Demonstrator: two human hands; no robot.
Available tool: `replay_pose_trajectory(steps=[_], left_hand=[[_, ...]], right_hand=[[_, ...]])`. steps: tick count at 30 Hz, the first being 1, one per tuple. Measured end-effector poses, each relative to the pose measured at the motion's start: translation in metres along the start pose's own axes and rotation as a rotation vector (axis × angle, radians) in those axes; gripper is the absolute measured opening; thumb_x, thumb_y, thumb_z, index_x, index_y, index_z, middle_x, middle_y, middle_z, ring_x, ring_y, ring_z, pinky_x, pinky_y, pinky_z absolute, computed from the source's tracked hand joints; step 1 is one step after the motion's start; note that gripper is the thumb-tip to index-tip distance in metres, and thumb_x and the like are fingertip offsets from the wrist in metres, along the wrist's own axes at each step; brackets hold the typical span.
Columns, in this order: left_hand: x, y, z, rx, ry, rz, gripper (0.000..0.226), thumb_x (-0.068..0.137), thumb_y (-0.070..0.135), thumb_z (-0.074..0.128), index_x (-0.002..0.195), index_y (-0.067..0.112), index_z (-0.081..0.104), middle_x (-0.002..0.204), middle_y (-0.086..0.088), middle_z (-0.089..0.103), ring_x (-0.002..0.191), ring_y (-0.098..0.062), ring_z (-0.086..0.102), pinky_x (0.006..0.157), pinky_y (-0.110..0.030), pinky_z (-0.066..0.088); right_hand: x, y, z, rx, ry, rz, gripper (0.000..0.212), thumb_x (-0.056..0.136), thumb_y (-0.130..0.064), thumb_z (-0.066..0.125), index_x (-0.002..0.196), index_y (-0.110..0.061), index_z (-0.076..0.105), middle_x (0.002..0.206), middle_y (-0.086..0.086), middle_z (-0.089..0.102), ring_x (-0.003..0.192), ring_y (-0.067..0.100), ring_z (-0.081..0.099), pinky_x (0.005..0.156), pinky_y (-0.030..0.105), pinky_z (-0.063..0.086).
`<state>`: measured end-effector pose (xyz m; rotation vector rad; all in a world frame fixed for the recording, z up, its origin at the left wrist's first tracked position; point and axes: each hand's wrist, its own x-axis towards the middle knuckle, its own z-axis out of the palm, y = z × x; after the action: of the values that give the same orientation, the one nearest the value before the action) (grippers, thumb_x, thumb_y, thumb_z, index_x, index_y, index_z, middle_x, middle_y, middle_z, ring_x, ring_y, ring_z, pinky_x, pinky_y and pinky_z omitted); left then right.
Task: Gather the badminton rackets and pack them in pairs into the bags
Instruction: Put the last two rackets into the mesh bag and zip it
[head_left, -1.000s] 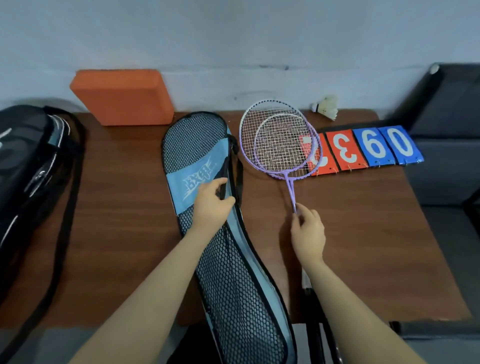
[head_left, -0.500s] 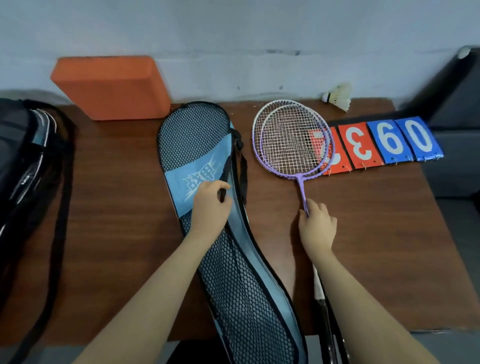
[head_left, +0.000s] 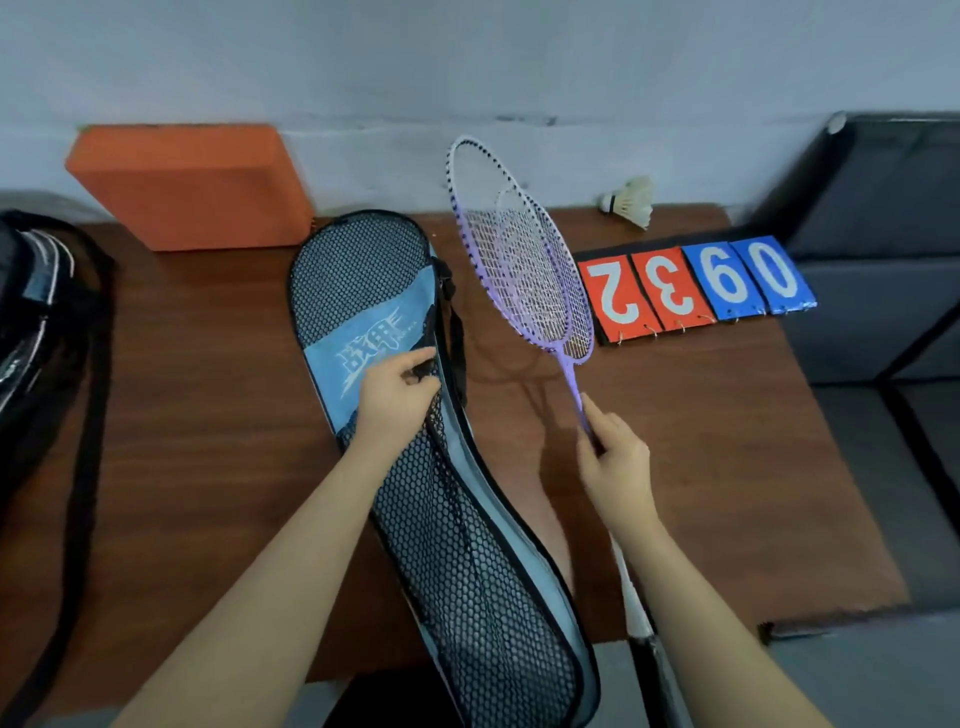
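1. Head view: two purple rackets (head_left: 519, 260), one head laid over the other, are held tilted above the table (head_left: 727, 415), with the heads raised toward the wall (head_left: 467, 62) and the handles running down past the near table edge.
2. The right hand (head_left: 615, 462) is closed around the racket shafts just below the heads; the fingers (head_left: 597, 415) are wrapped over the thin purple stems.
3. A racket bag (head_left: 415, 467) of black mesh with a light blue band is laid flat on the table just left of the rackets, its rounded end toward the wall and its narrow end hanging over the near edge.
4. The left hand (head_left: 400, 389) is closed on the bag's right edge, where the black zipper trim is pinched between thumb and fingers.
5. A black strap (head_left: 457, 332) is seen along the bag's right side.
6. A flip scoreboard (head_left: 696, 286) with red and blue number cards lies flat to the right of the racket heads.
7. A shuttlecock (head_left: 631, 202) rests near the wall behind the scoreboard.
8. An orange foam block (head_left: 192, 187) is leaned at the wall, behind the bag.
9. A large black bag (head_left: 31, 322) occupies the left edge of the table.
10. A dark sofa (head_left: 883, 234) stands to the right.
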<state>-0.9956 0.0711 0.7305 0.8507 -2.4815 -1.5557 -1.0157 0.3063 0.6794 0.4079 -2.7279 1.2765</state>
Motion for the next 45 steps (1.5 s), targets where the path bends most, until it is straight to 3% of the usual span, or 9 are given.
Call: replay_pose_trajectory(steps=[5,11,16,22,31,34,37,41,45], left_hand=[[-0.004,0.01,0.007,-0.104,0.007,-0.045,0.038,0.086,0.001,0.054,0.121,0.014,0.06,0.066,0.009,0.05,0.056,-0.02,0.044,0.053,-0.029,0.04],[-0.021,0.013,0.01,-0.16,0.027,-0.055,0.037,0.086,0.001,0.053,0.12,0.014,0.06,0.072,0.017,0.052,0.054,0.001,0.046,0.058,-0.021,0.041],[-0.035,0.009,0.008,-0.202,0.038,-0.049,0.038,0.086,0.0,0.052,0.12,0.015,0.061,0.073,0.019,0.054,0.056,0.001,0.044,0.058,-0.02,0.04],[-0.033,0.012,0.011,-0.278,0.079,-0.057,0.039,0.088,0.001,0.052,0.125,0.013,0.056,0.078,0.023,0.052,0.048,0.011,0.048,0.055,-0.009,0.04],[-0.026,0.02,0.04,-0.214,0.14,-0.008,0.047,0.089,0.005,0.052,0.135,0.014,0.046,0.079,0.009,0.057,0.058,-0.009,0.041,0.056,-0.026,0.037],[-0.023,0.02,0.044,-0.161,0.084,0.003,0.057,0.085,0.0,0.054,0.138,0.016,0.042,0.105,-0.004,0.061,0.084,-0.022,0.057,0.076,-0.033,0.049],[-0.019,0.017,0.049,-0.121,0.04,0.003,0.065,0.081,-0.006,0.056,0.14,0.017,0.039,0.134,-0.011,0.048,0.122,-0.029,0.047,0.103,-0.048,0.04],[-0.022,0.017,0.054,-0.051,-0.009,0.061,0.071,0.08,-0.005,0.058,0.142,0.021,0.035,0.141,-0.002,0.038,0.129,-0.018,0.038,0.109,-0.035,0.033],[-0.031,0.024,0.059,0.0,-0.032,0.101,0.074,0.084,-0.005,0.056,0.146,0.021,0.025,0.149,0.0,0.025,0.135,-0.012,0.026,0.1,-0.017,0.023]], right_hand=[[-0.021,0.007,-0.024,-0.004,-0.064,-0.083,0.047,0.084,0.005,0.056,0.129,-0.007,0.052,0.077,0.006,0.054,0.069,0.006,0.046,0.07,0.003,0.036],[-0.037,0.006,-0.039,-0.003,-0.09,-0.109,0.063,0.085,0.009,0.05,0.14,-0.021,0.039,0.077,-0.007,0.042,0.067,0.005,0.043,0.067,0.011,0.038],[-0.038,0.005,-0.044,-0.12,-0.074,-0.132,0.056,0.086,-0.004,0.044,0.14,-0.014,0.039,0.078,-0.001,0.042,0.062,0.017,0.044,0.059,0.03,0.041],[-0.051,0.015,-0.058,-0.225,-0.082,-0.106,0.059,0.077,0.002,0.048,0.134,-0.012,0.047,0.072,0.005,0.045,0.058,0.025,0.048,0.055,0.032,0.042],[-0.083,0.028,-0.067,-0.362,-0.181,-0.201,0.065,0.074,0.001,0.04,0.134,-0.021,0.038,0.065,0.006,0.042,0.053,0.024,0.043,0.042,0.031,0.041],[-0.088,0.031,-0.073,-0.293,-0.225,-0.261,0.06,0.078,-0.004,0.037,0.135,-0.022,0.037,0.067,0.007,0.044,0.058,0.024,0.045,0.049,0.034,0.045],[-0.09,0.03,-0.079,-0.173,-0.241,-0.252,0.066,0.08,0.002,0.048,0.137,-0.03,0.036,0.071,0.005,0.045,0.064,0.014,0.042,0.058,0.023,0.041],[-0.089,0.029,-0.084,0.016,-0.272,-0.156,0.062,0.085,0.001,0.054,0.137,-0.029,0.04,0.076,0.0,0.047,0.069,0.005,0.045,0.068,0.012,0.04],[-0.086,0.03,-0.085,0.035,-0.297,-0.087,0.053,0.085,0.003,0.057,0.132,-0.02,0.049,0.077,0.003,0.051,0.072,0.008,0.048,0.071,0.009,0.038]])
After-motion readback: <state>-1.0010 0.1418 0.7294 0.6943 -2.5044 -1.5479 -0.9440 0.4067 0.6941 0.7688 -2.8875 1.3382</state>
